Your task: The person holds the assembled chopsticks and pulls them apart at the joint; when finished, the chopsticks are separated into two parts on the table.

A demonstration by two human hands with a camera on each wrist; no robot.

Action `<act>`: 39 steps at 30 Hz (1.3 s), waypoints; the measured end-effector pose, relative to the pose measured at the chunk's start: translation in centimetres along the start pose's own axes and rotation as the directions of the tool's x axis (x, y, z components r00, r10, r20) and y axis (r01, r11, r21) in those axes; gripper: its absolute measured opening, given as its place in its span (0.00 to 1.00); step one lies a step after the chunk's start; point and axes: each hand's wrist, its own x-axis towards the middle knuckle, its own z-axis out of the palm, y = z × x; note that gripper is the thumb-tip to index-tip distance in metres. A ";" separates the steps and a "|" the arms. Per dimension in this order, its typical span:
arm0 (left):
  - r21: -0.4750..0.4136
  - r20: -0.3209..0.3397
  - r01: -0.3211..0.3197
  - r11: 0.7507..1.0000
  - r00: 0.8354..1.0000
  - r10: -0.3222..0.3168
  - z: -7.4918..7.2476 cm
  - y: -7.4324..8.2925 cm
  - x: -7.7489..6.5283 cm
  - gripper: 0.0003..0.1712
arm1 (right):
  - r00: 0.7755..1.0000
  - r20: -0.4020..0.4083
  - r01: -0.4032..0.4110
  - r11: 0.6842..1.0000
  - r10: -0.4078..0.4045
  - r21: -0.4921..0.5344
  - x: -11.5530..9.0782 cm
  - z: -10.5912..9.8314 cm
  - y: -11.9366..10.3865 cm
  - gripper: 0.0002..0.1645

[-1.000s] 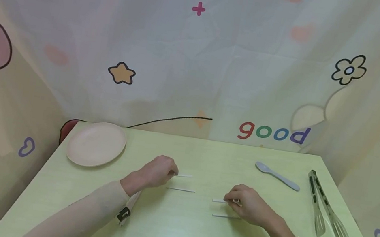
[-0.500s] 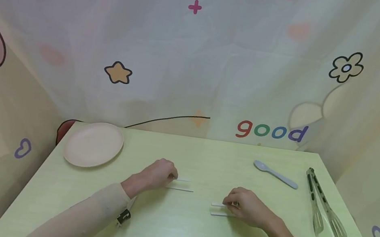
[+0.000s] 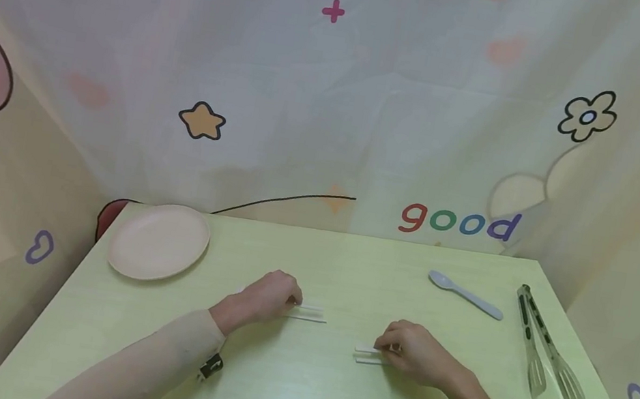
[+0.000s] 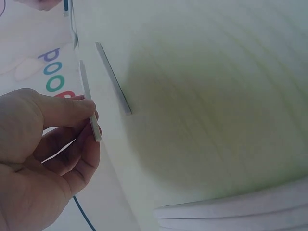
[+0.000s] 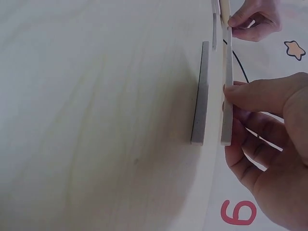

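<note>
My left hand (image 3: 269, 297) pinches a thin white stick (image 4: 84, 79) between thumb and fingers. Just on the near side of it a second white stick (image 4: 114, 79) lies on the table, apart from the held one. To the right and a little closer, my right hand (image 3: 415, 352) pinches another white stick (image 5: 227, 127) near one end. Roughly parallel to that, a further white stick (image 5: 202, 96) lies flat on the table with a small gap between. In the head view the hands hide part of each stick.
A pale round plate (image 3: 160, 242) sits at the back left. On the right are a grey-blue spoon (image 3: 465, 295) and metal tongs (image 3: 546, 350). Several white strips (image 4: 231, 211) lie side by side in the left wrist view. A printed curtain (image 3: 322, 103) stands behind the table.
Both hands have moved slightly toward the person, bringing each held stick closer to the stick lying beside it. The lying sticks, plate, spoon and tongs stay put.
</note>
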 end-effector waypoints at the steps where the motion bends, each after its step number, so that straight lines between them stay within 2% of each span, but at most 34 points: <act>1: -0.001 0.001 -0.003 1.000 1.000 0.003 0.0 0.0 0.0 0.10 | 1.000 -0.003 0.004 1.000 -0.004 0.003 0.0 0.1 0.0 0.09; 18: -0.034 0.005 0.007 0.999 1.000 -0.007 0.7 -0.1 0.2 0.12 | 1.000 -0.011 -0.020 1.000 0.020 0.009 -0.4 0.6 0.3 0.09; 29: -0.002 0.025 -0.001 1.000 1.000 0.001 1.5 -0.3 0.8 0.07 | 1.000 0.005 -0.020 1.000 0.020 0.012 -0.5 0.7 0.7 0.09; 39: -0.025 0.050 0.033 0.999 0.998 -0.032 1.6 0.0 0.7 0.07 | 1.000 0.012 -0.023 1.000 0.022 0.009 -0.6 0.8 0.5 0.10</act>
